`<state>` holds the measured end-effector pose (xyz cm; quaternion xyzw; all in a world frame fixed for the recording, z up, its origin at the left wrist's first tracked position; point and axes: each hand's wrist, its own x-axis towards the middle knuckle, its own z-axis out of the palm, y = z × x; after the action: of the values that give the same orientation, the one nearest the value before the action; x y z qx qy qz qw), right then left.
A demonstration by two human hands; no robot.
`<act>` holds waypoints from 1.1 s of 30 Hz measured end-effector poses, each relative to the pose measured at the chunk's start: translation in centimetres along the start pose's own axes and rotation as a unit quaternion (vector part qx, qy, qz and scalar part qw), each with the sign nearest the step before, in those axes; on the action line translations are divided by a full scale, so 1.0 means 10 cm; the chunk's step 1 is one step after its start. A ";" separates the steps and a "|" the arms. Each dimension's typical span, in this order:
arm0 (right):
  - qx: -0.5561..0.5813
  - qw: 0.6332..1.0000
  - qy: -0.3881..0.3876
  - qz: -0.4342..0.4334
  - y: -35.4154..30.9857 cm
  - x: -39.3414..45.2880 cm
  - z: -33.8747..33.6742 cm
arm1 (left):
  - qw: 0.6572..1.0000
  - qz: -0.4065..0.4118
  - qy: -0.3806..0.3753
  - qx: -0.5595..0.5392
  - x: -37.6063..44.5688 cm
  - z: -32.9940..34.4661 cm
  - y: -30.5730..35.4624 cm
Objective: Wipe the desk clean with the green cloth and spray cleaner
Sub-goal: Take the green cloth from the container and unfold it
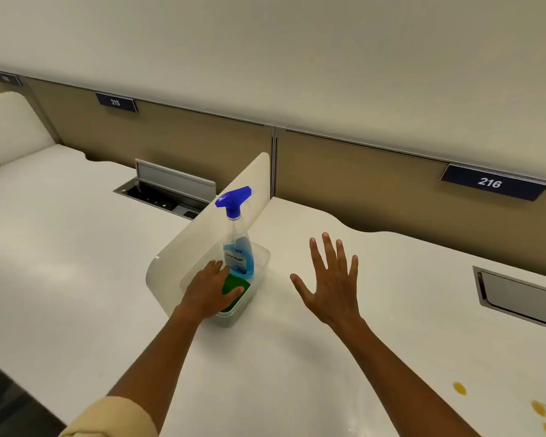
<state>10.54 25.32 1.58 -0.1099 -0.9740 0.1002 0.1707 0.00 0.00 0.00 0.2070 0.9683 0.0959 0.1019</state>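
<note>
Where desk [297, 357] meets partition [360, 171], stains [459, 388]

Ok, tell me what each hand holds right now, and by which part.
Nothing is plainly held. The left hand rests on the green cloth in the clear plastic tub; the right hand hovers open.

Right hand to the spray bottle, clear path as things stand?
Probably yes. The right hand hovers open above the desk, with nothing between it and the spray bottle. The bottle stands upright in the clear bin, its neck well above the rim; the left hand is lower, on the green cloth.
</note>
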 end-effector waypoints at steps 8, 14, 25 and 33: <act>0.004 1.000 -0.025 -0.005 -0.15 0.13 0.26 | 0.993 0.036 -0.082 0.081 0.23 0.03 -0.05; 0.013 0.999 -0.037 -0.008 -0.20 0.17 0.37 | 0.989 0.039 -0.122 0.074 0.37 0.09 -0.06; 0.014 0.999 -0.049 -0.019 -0.27 0.20 0.47 | 0.991 0.019 -0.115 0.059 0.45 0.15 -0.01; 0.022 0.998 -0.045 -0.026 -0.29 0.17 0.36 | 0.997 0.005 -0.075 0.003 0.34 0.03 -0.05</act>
<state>7.21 22.41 -0.60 -0.0765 -0.9807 0.1220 0.1320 -3.13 1.02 -0.88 0.2182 0.9573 0.0781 0.1729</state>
